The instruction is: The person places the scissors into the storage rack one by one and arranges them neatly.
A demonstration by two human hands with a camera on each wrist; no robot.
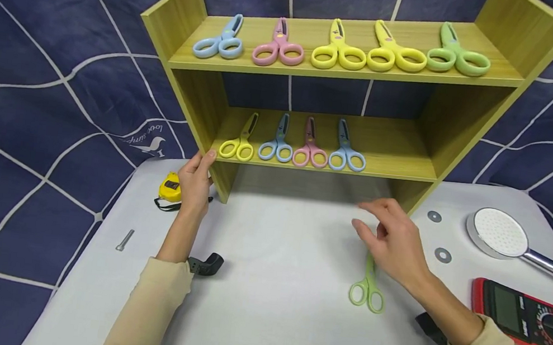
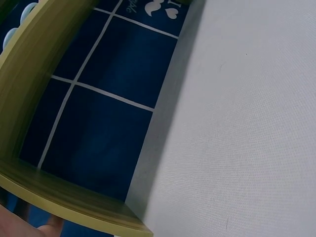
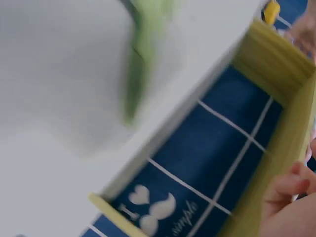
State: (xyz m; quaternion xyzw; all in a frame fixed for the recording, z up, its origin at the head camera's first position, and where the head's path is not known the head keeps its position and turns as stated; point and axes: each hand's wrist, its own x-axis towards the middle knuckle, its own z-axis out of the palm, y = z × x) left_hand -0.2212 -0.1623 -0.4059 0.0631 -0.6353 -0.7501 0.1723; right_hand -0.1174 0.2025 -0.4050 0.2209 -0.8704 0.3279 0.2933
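Observation:
My left hand (image 1: 196,178) grips the left side panel of a wooden shelf (image 1: 398,174), its thumb near the middle board's front corner. In the left wrist view, fingers (image 2: 52,227) show on the panel's outer side. Just in front of the shelf's right part, my right hand (image 1: 393,241) holds nothing, thumb and fingers apart. Green scissors (image 1: 367,289) lie on the table below it, blades partly hidden by the hand; in the right wrist view these scissors (image 3: 140,54) are blurred. Yellow scissors (image 1: 244,141), pink scissors (image 1: 309,148) and two blue pairs stand along the middle board.
The top board holds several more scissors, including blue ones (image 1: 222,40) and green ones (image 1: 456,53). A tape measure (image 1: 171,188) and a bolt (image 1: 125,240) lie left. Washers (image 1: 442,255), a shower head (image 1: 500,234) and a red multimeter (image 1: 529,320) lie right.

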